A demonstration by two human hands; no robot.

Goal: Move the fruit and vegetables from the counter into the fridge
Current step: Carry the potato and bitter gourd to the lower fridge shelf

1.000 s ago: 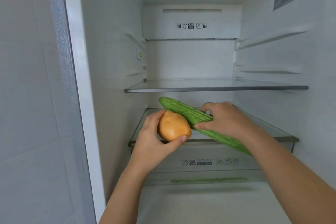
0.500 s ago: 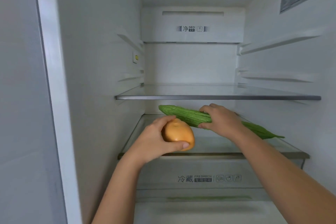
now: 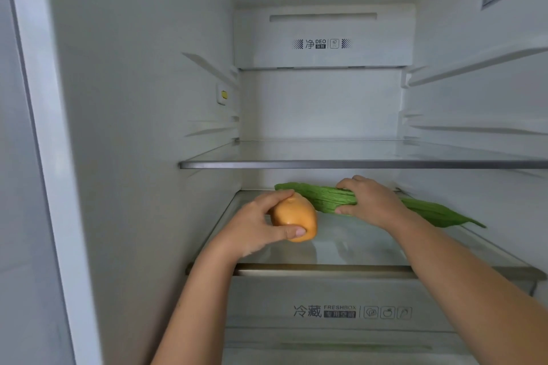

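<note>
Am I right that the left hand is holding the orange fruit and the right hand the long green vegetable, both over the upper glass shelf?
Not quite: the head view shows both over the lower glass shelf, under the upper glass shelf. The left hand does hold the orange fruit, and the right hand the long green vegetable.

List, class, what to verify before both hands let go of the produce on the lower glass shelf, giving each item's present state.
1. Left hand grips the orange fruit: ok.
2. Right hand grips the green gourd: ok.
3. Both items are over the lower shelf: ok.
4. Fruit resting on the glass: cannot tell.
5. Gourd lying flat: cannot tell.
6. Bare glass beside the fruit: ok.
</note>
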